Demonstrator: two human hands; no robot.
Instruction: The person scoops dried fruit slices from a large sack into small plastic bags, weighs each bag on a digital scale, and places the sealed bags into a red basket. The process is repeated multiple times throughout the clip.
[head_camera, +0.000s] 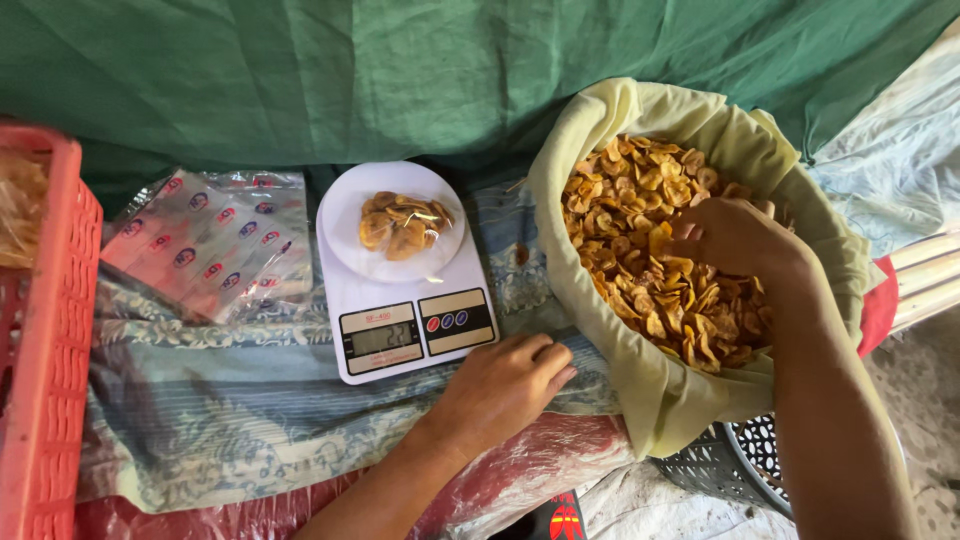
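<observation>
Left hand (505, 385) rested flat on cloth (250, 400), fingers loosely curled, nothing held, just below scale (400, 290). Small chip bag (403, 225) laid on scale. Right hand (735, 238) dipped in chips (650, 250) in sack (600, 170), fingers bent down; grip cannot be told. Scooping step judged; next, small pinch needed.

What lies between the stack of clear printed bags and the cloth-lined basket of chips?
In the head view, the white digital kitchen scale, carrying a small clear bag of yellow chips, sits between them on the patterned cloth.
</observation>
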